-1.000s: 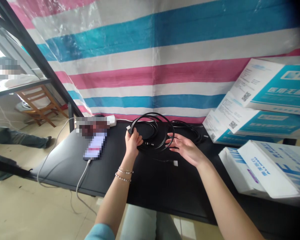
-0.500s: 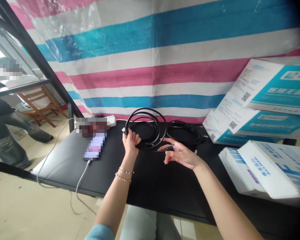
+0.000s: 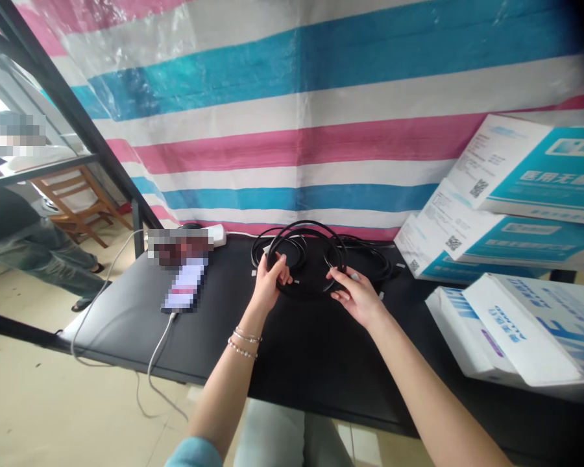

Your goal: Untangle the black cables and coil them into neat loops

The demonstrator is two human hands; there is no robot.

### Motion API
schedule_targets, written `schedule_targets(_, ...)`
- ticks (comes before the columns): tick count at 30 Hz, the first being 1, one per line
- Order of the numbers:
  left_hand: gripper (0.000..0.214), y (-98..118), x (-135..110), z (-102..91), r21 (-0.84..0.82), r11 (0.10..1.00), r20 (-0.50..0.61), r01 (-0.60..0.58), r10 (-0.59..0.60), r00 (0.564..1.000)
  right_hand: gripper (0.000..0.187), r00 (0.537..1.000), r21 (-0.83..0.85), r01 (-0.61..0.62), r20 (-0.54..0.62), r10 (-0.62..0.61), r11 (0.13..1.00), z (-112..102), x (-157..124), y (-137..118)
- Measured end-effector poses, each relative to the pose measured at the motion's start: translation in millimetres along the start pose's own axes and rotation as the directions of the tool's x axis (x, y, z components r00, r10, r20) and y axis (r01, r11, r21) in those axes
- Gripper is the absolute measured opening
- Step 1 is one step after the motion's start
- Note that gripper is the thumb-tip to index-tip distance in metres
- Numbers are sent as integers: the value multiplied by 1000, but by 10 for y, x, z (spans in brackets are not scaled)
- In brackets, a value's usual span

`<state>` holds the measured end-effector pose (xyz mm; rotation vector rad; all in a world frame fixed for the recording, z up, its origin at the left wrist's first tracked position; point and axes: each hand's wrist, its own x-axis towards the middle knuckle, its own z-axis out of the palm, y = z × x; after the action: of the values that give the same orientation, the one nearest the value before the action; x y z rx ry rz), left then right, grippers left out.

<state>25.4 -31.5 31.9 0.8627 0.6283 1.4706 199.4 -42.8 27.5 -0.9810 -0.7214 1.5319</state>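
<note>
A coiled black cable (image 3: 307,226) is held up in loops between my two hands, above the black tabletop (image 3: 311,350). My left hand (image 3: 268,280) is closed round the left side of the loops. On the right side, my right hand (image 3: 356,292) pinches the coil between thumb and fingers. Behind my left hand lies another coil of black cable (image 3: 298,250) on the table, partly covered by the held one. A further black cable coil (image 3: 377,261) rests behind my right hand.
White and blue boxes (image 3: 530,194) are stacked at the right, with a white carton (image 3: 520,331) in front. At left lie a phone (image 3: 187,285) on a grey charging cord (image 3: 158,350) and a white power strip (image 3: 218,235). Another person (image 3: 34,240) stands beyond the frame.
My right hand has closed on the cable's right side. My left hand has shifted slightly right, carrying the loops, which now sit closer together. The person at left has moved their legs.
</note>
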Motion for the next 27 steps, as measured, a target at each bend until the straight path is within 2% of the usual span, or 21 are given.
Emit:
schedule_targets(4,24,-6,-7,5,54,998,72,9,-13,997,25,999,-49,14,-41,-16,999,-26,27,3)
schedule_targets(10,30,40,8,-31,-15,996,157,90,-86,984,23,996,-36,7,-89,-11,999,-65,27,-4)
schedule_targets(19,28,19,10,-58,29,993,123,112,-114,986,23,997,-63,0,-76,-4,998,-97,58,-8)
schedule_targets(27,40,43,29,-77,-11,988,165,156,-152,975,28,990,-17,46,-129,-48,999,-109,72,-30)
